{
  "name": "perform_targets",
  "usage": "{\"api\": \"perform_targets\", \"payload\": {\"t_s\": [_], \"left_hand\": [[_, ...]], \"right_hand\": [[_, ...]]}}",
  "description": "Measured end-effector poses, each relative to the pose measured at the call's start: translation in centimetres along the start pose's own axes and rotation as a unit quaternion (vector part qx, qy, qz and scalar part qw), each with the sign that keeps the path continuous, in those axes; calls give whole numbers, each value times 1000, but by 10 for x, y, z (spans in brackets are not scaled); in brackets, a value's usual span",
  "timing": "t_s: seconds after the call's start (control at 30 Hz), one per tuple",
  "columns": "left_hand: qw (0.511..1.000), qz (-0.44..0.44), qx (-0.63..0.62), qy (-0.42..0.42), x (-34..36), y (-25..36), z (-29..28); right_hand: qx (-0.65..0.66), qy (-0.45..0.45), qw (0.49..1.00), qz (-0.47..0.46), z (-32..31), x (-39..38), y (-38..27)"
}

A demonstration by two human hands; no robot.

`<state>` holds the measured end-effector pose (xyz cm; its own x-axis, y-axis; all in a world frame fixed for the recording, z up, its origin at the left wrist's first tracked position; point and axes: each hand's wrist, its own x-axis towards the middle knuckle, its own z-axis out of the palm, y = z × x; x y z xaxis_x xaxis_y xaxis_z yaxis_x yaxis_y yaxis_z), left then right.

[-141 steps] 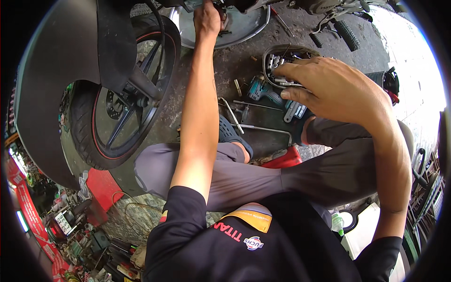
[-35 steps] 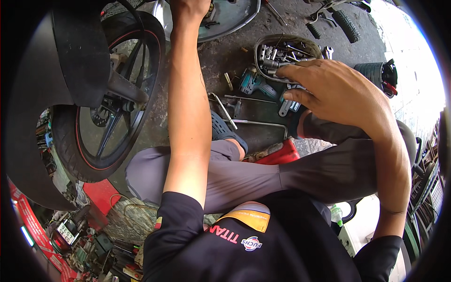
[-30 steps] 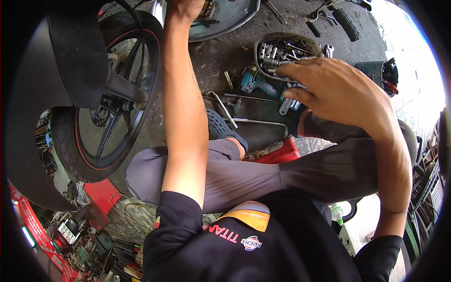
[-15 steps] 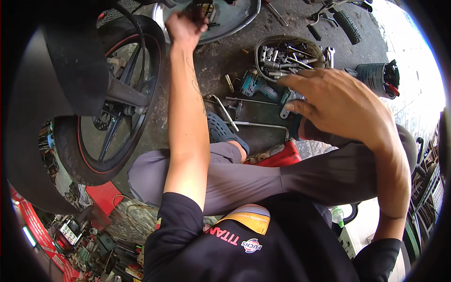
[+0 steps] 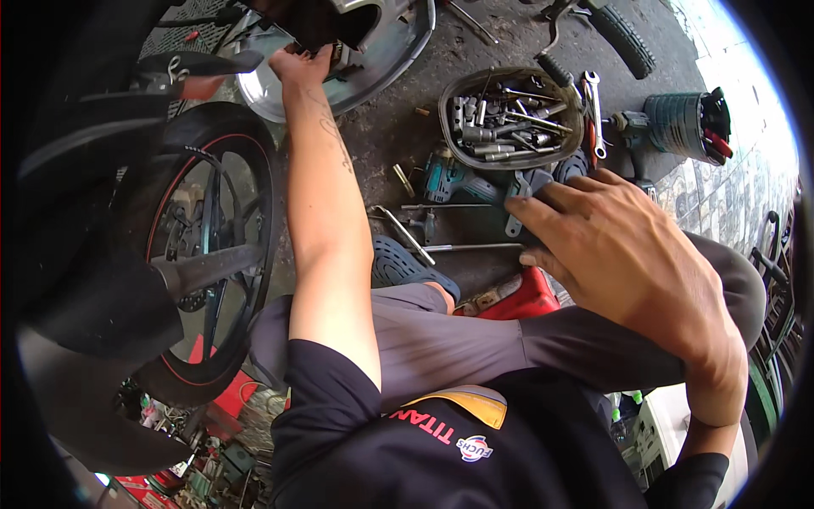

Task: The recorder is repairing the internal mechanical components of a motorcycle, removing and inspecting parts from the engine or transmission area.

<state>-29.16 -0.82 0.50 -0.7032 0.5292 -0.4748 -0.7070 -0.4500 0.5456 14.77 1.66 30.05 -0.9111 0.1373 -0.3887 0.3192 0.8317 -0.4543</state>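
My left hand (image 5: 300,69) reaches far forward over a wide metal pan (image 5: 386,78). Its fingers are bent closed at the underside of a dark machine part (image 5: 298,21), and what they grip there is hidden. My right hand (image 5: 623,246) hangs in the air above my right leg, thumb and fingers apart, with nothing in it. Beyond its fingertips lies an adjustable wrench (image 5: 518,222) on the ground. A teal cordless power tool (image 5: 454,180) rests beside that wrench. Farther off stands a basin (image 5: 445,127) full of sockets and other metal tools.
A motorcycle wheel (image 5: 263,204) with a red rim line stands on my left. Metal rods (image 5: 475,248) and a bent wrench (image 5: 405,236) lie before my clog (image 5: 411,270). A combination wrench (image 5: 593,119) and a teal bucket (image 5: 678,127) are at the right. A red case (image 5: 521,297) sits beyond my legs.
The whole view has shifted, and the dark machine part now shows at the top. My left hand has moved in against it. My right hand has come lower and nearer, still empty.
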Motion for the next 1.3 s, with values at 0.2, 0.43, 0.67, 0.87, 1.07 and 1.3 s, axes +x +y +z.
{"api": "perform_targets", "payload": {"t_s": [0.2, 0.43, 0.67, 0.87, 1.07, 1.3], "left_hand": [[979, 96, 30, -177, -10, -8, 22], [991, 92, 93, -26, -61, 8, 14], [943, 225, 156, -191, -140, 16, 36], [879, 285, 324, -201, -182, 40, 73], [840, 312, 372, -243, -180, 46, 83], [809, 351, 434, -182, -178, 50, 92]], "right_hand": [[-9, 25, 1000, 5, -2, 1, -1], [7, -34, 999, 13, -11, 4, -15], [18, -78, 997, 4, -11, 10, -31], [76, -84, 994, -2, 10, 24, -31], [78, -100, 992, 6, 42, 19, -28], [104, -92, 990, 13, 47, 21, -24]]}}
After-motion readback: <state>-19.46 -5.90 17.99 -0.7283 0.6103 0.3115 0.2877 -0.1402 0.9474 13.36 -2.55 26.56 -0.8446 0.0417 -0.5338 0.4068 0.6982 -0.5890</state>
